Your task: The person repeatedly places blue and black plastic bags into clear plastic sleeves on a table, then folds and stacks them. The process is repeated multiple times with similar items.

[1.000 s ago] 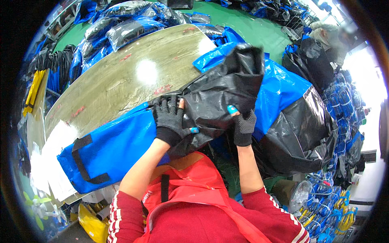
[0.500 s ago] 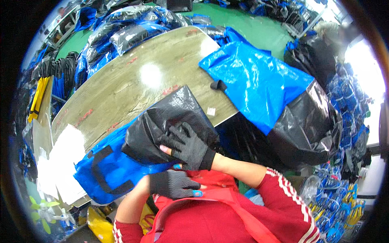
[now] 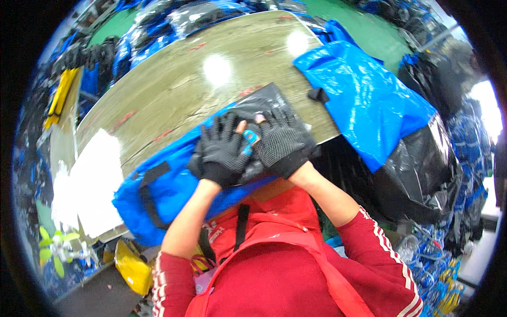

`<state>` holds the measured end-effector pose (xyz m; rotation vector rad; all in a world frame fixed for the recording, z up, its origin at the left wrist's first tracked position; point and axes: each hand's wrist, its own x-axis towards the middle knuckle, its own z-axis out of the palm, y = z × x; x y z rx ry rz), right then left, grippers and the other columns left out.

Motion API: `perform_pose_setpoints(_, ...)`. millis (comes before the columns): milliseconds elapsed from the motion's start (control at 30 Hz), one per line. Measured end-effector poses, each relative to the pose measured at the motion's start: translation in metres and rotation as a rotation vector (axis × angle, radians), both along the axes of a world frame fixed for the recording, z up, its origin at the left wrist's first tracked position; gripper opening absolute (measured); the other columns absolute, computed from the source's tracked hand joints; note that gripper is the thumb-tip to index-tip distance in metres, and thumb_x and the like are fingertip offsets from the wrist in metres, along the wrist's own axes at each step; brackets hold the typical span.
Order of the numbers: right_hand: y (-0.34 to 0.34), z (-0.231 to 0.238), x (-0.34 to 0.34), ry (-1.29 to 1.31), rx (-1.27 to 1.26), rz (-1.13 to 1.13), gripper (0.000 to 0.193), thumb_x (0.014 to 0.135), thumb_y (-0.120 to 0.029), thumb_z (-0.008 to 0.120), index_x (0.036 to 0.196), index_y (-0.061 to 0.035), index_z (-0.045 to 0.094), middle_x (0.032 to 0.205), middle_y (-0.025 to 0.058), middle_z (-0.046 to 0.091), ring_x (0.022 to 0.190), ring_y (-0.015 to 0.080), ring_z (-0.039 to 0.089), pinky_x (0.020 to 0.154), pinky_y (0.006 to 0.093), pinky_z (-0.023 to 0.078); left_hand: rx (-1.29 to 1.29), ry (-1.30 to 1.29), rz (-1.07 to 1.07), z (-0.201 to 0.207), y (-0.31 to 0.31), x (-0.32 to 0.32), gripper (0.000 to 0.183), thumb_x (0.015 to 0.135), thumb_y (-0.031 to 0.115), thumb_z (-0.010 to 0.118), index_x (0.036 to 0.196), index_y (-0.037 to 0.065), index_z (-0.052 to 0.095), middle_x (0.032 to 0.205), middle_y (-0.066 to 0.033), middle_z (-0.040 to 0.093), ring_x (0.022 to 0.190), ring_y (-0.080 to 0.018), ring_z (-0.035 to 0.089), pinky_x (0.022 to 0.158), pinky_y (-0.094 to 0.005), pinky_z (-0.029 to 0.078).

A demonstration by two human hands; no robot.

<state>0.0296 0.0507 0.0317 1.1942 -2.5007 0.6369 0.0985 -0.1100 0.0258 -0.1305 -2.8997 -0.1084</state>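
Note:
A blue tarpaulin bag (image 3: 182, 182) with a black strap (image 3: 149, 193) lies at the near edge of the table. A black plastic panel (image 3: 270, 98) is folded over its right part. My left hand (image 3: 219, 148), in a grey-black knit glove, presses flat on the left side of the black panel. Beside it, my right hand (image 3: 285, 140), gloved likewise, rests flat on the panel with fingers spread. The two thumbs nearly meet, and blue wrapping shows on a digit between the hands. Neither hand grips anything; much of the panel is hidden beneath them.
Another blue and black bag (image 3: 364, 100) hangs over the table's right end. White sheets (image 3: 97, 185) lie at the left of the wood-patterned table (image 3: 174, 100). Plastic-wrapped blue and black bundles (image 3: 203, 18) are piled behind it. A yellow item (image 3: 132, 267) sits below the near left edge.
My left hand has risen from near my waist onto the black panel. My right hand has moved forward and flattened on it. The whole view has shifted.

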Motion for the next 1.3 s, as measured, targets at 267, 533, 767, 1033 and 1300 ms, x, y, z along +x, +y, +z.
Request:
perform_pose_setpoints(267, -0.042, 0.022, 0.027, -0.22, 0.189, 0.068, 0.075, 0.077, -0.051, 0.063, 0.135, -0.0054, 0.05, 0.138, 0.0218, 0.045, 0.128, 0.0368, 0.043, 0.109, 0.0561, 0.025, -0.159, -0.237, 0.533, 0.001, -0.143, 0.16, 0.061, 0.086, 0.039, 0.056, 0.137, 0.008, 0.046, 0.143, -0.0162, 0.044, 0.136, -0.0362, 0.034, 0.115, -0.0583, 0.008)
perform_pose_setpoints(533, -0.127, -0.029, 0.068, -0.208, 0.305, 0.179, 0.082, 0.078, -0.053, 0.055, 0.143, -0.0053, 0.039, 0.139, 0.0282, 0.041, 0.135, 0.0484, 0.027, 0.105, 0.0736, 0.005, 1.735, 0.385, 1.049, -0.081, -0.128, 0.31, 0.075, 0.094, 0.045, 0.053, 0.148, 0.002, 0.023, 0.146, -0.0187, 0.038, 0.132, -0.0335, 0.038, 0.111, -0.0471, 0.029)
perform_pose_setpoints(767, -0.139, -0.042, 0.075, -0.097, 0.099, 0.219, 0.064, 0.085, -0.038, 0.054, 0.135, 0.0018, 0.046, 0.132, 0.0315, 0.047, 0.128, 0.0506, 0.036, 0.106, 0.0716, 0.008, 1.591, 0.184, 1.124, -0.053, -0.191, 0.363, 0.067, 0.089, 0.037, 0.061, 0.141, 0.003, 0.035, 0.129, -0.0184, 0.047, 0.113, -0.0356, 0.05, 0.097, -0.0472, 0.04)
perform_pose_setpoints(1033, -0.059, -0.039, 0.112, -0.382, -0.243, 0.202, 0.039, 0.097, -0.025, 0.044, 0.13, -0.0043, 0.052, 0.136, 0.0194, 0.048, 0.129, 0.038, 0.04, 0.113, 0.047, 0.024, 0.662, 0.288, 0.17, 0.053, -0.028, 0.081, 0.057, 0.087, 0.034, 0.063, 0.13, 0.0, 0.047, 0.1, -0.0249, 0.058, 0.089, -0.0415, 0.058, 0.078, -0.0486, 0.045)
perform_pose_setpoints(1300, 0.016, -0.03, 0.12, -0.648, -0.263, 0.228, 0.043, 0.096, -0.028, 0.044, 0.132, -0.0042, 0.05, 0.138, 0.0208, 0.047, 0.129, 0.036, 0.042, 0.112, 0.044, 0.028, 0.372, 0.3, -0.252, -0.031, 0.067, -0.085, 0.055, 0.101, 0.032, 0.038, 0.138, -0.008, 0.037, 0.099, -0.0345, 0.061, 0.086, -0.0431, 0.063, 0.07, -0.0505, 0.049)
